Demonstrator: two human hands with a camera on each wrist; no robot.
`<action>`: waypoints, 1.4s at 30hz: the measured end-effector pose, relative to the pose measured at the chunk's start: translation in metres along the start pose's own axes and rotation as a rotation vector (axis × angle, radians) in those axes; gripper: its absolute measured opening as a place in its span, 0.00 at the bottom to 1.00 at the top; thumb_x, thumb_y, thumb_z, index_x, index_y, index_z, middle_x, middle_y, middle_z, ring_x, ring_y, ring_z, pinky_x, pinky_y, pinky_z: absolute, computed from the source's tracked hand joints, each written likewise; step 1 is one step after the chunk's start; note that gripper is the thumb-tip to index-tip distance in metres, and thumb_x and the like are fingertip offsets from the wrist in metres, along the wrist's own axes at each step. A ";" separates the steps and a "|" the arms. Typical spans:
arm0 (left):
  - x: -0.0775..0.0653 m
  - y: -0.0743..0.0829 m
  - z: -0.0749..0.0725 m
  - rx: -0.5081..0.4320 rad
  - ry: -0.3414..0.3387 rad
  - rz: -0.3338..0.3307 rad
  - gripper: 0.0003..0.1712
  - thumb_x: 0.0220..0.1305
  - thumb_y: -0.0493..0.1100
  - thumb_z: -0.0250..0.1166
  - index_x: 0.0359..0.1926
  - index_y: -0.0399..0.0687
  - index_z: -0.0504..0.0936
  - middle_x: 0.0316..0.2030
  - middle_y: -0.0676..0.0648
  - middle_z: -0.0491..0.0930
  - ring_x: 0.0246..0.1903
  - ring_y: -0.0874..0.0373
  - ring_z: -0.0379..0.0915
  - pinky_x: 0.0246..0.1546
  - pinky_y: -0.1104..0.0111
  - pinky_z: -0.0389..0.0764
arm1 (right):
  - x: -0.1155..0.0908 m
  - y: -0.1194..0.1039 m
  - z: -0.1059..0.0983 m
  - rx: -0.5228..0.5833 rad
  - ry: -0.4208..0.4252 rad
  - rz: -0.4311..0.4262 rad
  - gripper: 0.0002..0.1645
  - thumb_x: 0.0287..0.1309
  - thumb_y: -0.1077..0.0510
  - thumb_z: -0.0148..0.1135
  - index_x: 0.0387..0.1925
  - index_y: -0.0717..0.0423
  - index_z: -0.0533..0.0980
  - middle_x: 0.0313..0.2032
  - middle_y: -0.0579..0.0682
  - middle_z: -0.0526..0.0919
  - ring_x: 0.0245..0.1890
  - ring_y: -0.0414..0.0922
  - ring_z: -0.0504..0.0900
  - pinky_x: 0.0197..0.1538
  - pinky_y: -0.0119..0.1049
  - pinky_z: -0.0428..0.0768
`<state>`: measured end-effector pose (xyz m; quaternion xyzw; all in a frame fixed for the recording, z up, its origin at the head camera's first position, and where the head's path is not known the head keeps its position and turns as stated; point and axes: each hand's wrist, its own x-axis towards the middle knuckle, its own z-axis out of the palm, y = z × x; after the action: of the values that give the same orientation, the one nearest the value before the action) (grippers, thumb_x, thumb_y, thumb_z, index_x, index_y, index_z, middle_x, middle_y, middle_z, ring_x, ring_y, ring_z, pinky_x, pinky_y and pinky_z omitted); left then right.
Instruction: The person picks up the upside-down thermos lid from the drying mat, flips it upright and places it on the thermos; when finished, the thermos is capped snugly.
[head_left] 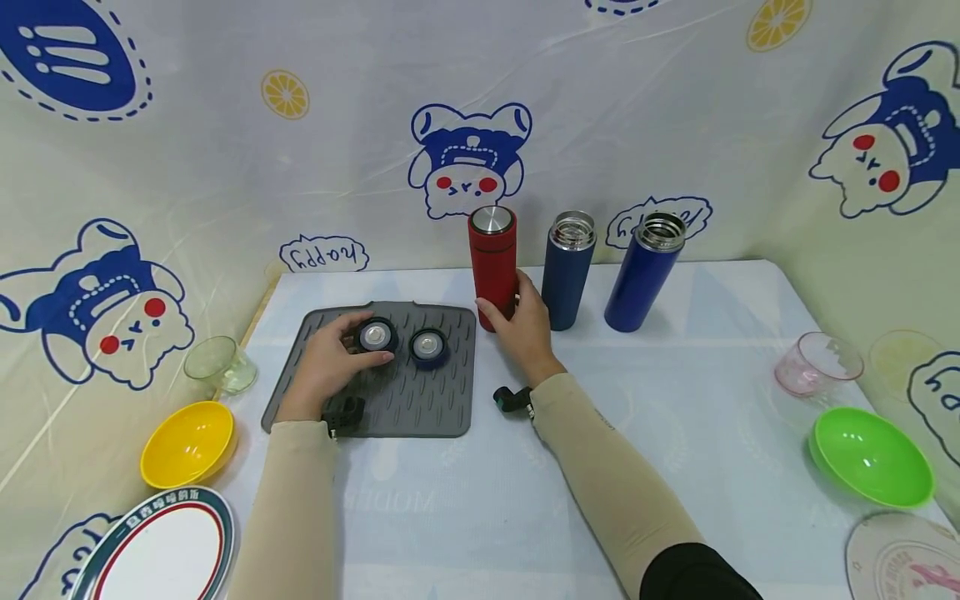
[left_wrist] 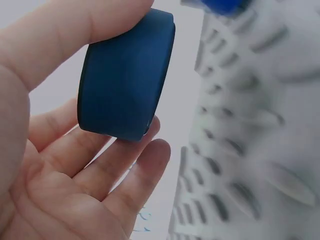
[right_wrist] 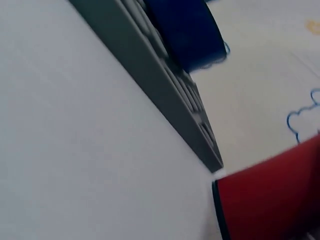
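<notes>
My left hand (head_left: 326, 367) pinches a dark blue bottle lid (head_left: 377, 335) between thumb and fingers, over the left part of a grey ridged mat (head_left: 420, 412). The left wrist view shows the lid's smooth blue side (left_wrist: 125, 75). A second dark blue lid (head_left: 429, 346) sits on the mat just to the right. With its thumb and fingers round the lower part, my right hand (head_left: 528, 325) holds an upright red thermos (head_left: 492, 258), its silver-topped lid on. Beside it stand a dark blue thermos (head_left: 568, 279) and a brighter blue thermos (head_left: 641, 279), both lidless with steel necks showing.
On the left are a greenish glass (head_left: 225, 367), a yellow bowl (head_left: 187, 446) and a rimmed white plate (head_left: 165, 558). A pinkish glass (head_left: 813, 367), a green bowl (head_left: 870, 458) and a patterned plate (head_left: 900, 554) lie on the right. A printed cloth hangs behind the table.
</notes>
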<state>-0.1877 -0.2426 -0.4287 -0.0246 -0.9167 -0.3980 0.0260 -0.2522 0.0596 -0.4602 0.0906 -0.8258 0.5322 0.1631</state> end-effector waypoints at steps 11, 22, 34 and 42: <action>-0.001 0.032 -0.001 0.001 0.032 0.081 0.48 0.38 0.62 0.77 0.62 0.60 0.70 0.54 0.53 0.73 0.51 0.51 0.70 0.49 0.53 0.71 | -0.011 -0.019 -0.003 -0.018 0.209 -0.041 0.44 0.52 0.40 0.66 0.63 0.59 0.61 0.55 0.50 0.71 0.54 0.43 0.69 0.53 0.44 0.73; 0.003 0.044 0.010 -0.019 0.012 0.109 0.47 0.38 0.60 0.77 0.62 0.62 0.70 0.54 0.56 0.72 0.51 0.52 0.70 0.47 0.54 0.73 | -0.019 -0.054 -0.013 -0.029 0.351 -0.358 0.28 0.57 0.50 0.63 0.54 0.60 0.69 0.50 0.50 0.72 0.51 0.42 0.69 0.49 0.42 0.74; 0.002 0.056 0.014 0.052 0.042 0.203 0.45 0.42 0.50 0.78 0.63 0.59 0.70 0.57 0.51 0.72 0.52 0.47 0.71 0.48 0.52 0.73 | -0.030 -0.072 0.002 -0.130 -0.031 -0.506 0.27 0.59 0.47 0.61 0.53 0.61 0.72 0.48 0.51 0.74 0.48 0.42 0.72 0.51 0.32 0.72; 0.002 0.054 0.018 0.012 -0.005 0.243 0.43 0.43 0.42 0.78 0.62 0.59 0.70 0.56 0.52 0.71 0.51 0.53 0.70 0.49 0.56 0.73 | -0.039 -0.066 0.018 0.004 -0.322 -0.304 0.34 0.60 0.43 0.59 0.61 0.59 0.66 0.53 0.50 0.73 0.51 0.41 0.74 0.52 0.36 0.74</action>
<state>-0.1872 -0.1926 -0.4020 -0.1365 -0.9092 -0.3866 0.0721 -0.1982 0.0147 -0.4253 0.2982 -0.8168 0.4820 0.1073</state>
